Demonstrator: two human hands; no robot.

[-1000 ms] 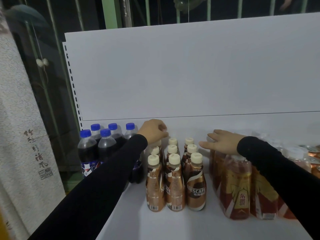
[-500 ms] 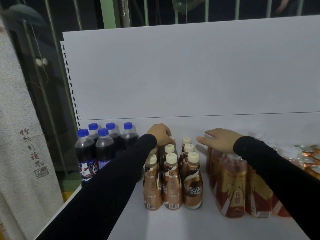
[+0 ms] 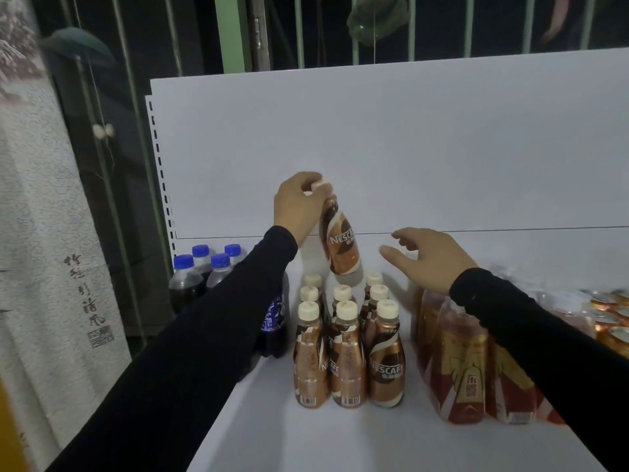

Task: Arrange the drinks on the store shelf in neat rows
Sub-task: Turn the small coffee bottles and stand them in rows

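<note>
- Currently the left hand (image 3: 299, 207) pinches one Nescafé bottle (image 3: 340, 240) by its cream cap, fingers curled over the top, and holds it in the air, tilted, above the far end of the coffee rows.
- The right hand (image 3: 432, 257) hovers just right of that bottle with fingers spread and loose, gripping nothing and not touching it.
- Judging by the look, the bottle is small, stiff plastic with a glossy sleeve, sealed and probably full, so moderately light but bottom-heavy when hung from the cap. The sleeve may be slippery; a hold at the cap or narrow neck seems surest, with the other hand steadying the body if it swings.
- Below it the standing coffee bottles (image 3: 347, 349) form three rows running far to near on the white shelf (image 3: 306, 441), all capped and upright, packed close together.
- To the left, blue-capped cola bottles (image 3: 185, 284) hold dark liquid, partly hidden by the sleeve.
- To the right, red-and-gold tea bottles (image 3: 459, 366) hold amber drink; whether they are shrink-wrapped together I cannot tell.
- At the far right, gold cans (image 3: 612, 321) show their tops only.
</note>
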